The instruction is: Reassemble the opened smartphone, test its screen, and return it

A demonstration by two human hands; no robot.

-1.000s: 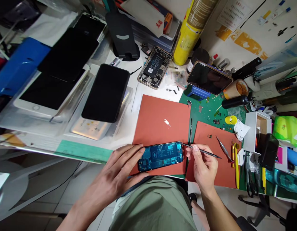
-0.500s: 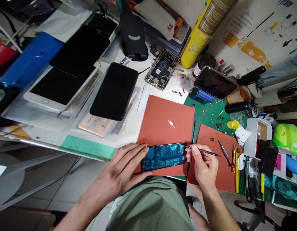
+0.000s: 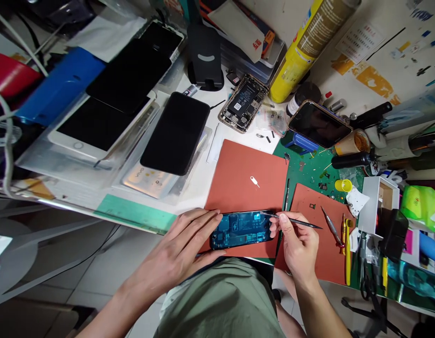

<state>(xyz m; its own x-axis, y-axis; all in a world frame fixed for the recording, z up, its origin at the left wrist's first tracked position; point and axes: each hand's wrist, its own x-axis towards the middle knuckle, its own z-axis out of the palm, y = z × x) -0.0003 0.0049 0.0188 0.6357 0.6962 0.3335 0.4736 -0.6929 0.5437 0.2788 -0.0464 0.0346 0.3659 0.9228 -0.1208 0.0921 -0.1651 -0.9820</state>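
A smartphone (image 3: pixel 242 230) lies on the red-brown mat (image 3: pixel 247 176) near the front edge. Its upper face shows blue-tinted inner parts and a battery outline; whether these are real or a picture I cannot tell. My left hand (image 3: pixel 191 241) grips its left end, fingers along the top edge and thumb below. Between the thumb and fingers of my right hand (image 3: pixel 298 244) is a slim black pair of tweezers (image 3: pixel 305 222), its tip at the phone's upper right corner. A white SIM eject pin (image 3: pixel 254 181) lies on the mat above the phone.
A second red-brown mat (image 3: pixel 314 234) carries a screwdriver (image 3: pixel 332 227) and a yellow-handled tool (image 3: pixel 347 253). Behind stand an opened phone (image 3: pixel 244 103), a propped phone (image 3: pixel 320 123) and a yellow can (image 3: pixel 291 70). Phones are stacked at left, including a black one (image 3: pixel 175 133).
The view has shifted slightly, so the bench things appear a little further right. Both hands keep their holds; the tweezers' tip stays by the phone's upper right corner.
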